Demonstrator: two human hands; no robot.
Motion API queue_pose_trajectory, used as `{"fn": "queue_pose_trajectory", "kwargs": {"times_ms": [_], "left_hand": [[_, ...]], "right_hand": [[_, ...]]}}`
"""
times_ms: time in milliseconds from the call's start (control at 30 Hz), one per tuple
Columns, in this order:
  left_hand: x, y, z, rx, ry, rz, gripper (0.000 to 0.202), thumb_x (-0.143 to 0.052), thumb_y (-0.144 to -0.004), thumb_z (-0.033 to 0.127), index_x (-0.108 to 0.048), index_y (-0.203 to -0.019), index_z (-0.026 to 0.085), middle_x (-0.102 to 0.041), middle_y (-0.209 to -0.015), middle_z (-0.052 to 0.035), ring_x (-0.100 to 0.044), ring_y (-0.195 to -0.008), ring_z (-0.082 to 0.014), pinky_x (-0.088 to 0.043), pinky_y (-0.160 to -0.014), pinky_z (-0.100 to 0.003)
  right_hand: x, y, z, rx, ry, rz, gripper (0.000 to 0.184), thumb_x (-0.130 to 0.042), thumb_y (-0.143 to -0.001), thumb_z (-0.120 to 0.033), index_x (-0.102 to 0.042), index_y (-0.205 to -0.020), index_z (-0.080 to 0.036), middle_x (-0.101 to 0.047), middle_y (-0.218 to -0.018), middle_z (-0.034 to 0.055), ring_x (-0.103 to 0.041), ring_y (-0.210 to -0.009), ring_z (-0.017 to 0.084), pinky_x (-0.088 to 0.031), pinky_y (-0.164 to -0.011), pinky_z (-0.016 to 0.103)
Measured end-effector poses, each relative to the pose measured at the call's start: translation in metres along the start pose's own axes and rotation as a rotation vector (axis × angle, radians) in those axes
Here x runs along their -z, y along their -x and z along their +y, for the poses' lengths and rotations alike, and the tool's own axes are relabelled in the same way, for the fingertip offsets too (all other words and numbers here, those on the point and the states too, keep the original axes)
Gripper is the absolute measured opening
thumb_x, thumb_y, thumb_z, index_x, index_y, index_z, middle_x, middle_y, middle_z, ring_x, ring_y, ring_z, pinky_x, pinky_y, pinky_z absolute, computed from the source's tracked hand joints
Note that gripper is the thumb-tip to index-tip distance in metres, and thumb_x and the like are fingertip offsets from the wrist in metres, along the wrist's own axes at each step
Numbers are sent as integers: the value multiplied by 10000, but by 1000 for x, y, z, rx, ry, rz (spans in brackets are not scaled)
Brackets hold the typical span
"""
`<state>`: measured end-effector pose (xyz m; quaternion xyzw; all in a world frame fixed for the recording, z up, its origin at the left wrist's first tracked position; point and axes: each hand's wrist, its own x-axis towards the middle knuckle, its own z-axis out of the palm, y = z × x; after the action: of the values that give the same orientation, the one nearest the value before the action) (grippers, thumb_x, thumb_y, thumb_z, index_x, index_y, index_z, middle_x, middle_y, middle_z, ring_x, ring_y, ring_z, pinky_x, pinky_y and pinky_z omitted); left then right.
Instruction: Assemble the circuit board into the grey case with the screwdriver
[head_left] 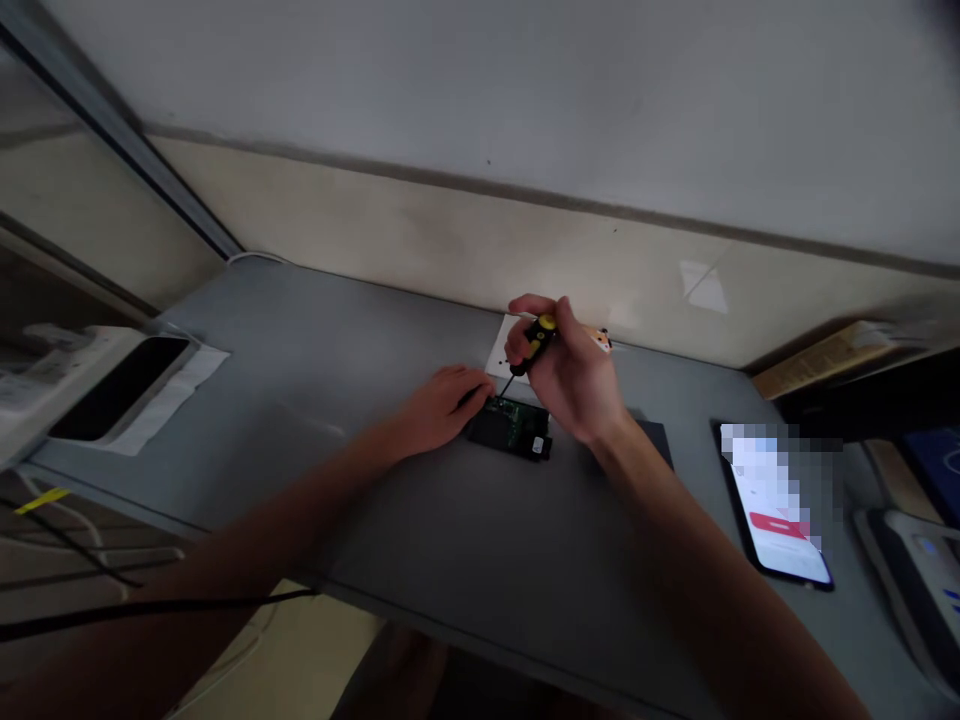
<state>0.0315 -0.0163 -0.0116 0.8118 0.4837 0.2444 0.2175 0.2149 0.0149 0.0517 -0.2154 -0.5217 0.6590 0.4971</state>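
Note:
A green circuit board in a black frame [514,432], with a small white label, lies flat on the grey table. My left hand [439,410] is closed at its upper left corner, thumb and fingertips holding that edge. A screwdriver [538,340] with a black and yellow handle is gripped in my right hand [577,380]. Its thin shaft slants down to the left, and the tip meets the board's top edge close to my left fingertips. Behind the hands lies a white card or plate [496,350] with dark dots, partly covered by my right hand.
A dark flat panel [655,440] sits partly beneath my right wrist. Farther right lies a phone [776,510] with a lit screen, beside another device [915,580]. At the left, a dark-screened phone [120,390] rests on white paper. Cables [157,605] hang below the table's left edge.

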Motion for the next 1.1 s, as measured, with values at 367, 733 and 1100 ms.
{"fn": "queue_pose_trajectory", "kwargs": {"times_ms": [367,733,1100], "left_hand": [[2,0,-1,-24,21,-12,375,-322,-1083,384,-658,-1007,236,-699,-941,-37,-624,-961,-229,-468,-1006,-411],[2,0,-3,-35,23,-29,366,-317,-1090,374,-654,-1041,241,-708,-988,-41,-632,-1008,-231,-455,-1034,-419],[3,1,-1,-45,11,-17,377,-323,-1086,395,-664,-1037,242,-720,-1003,-42,-638,-1013,-229,-468,-1042,-425]], "right_hand": [[8,1,-7,-75,40,43,493,-835,-798,-509,-414,-753,-255,-471,-641,-70,-467,-580,103,-430,-596,284],[9,0,-6,-68,-67,70,460,-821,-764,-608,-538,-789,-246,-574,-851,4,-589,-777,148,-524,-722,326],[2,-2,3,59,134,120,519,-619,-858,-765,-549,-847,-251,-447,-601,-72,-479,-549,106,-422,-557,281]]}}
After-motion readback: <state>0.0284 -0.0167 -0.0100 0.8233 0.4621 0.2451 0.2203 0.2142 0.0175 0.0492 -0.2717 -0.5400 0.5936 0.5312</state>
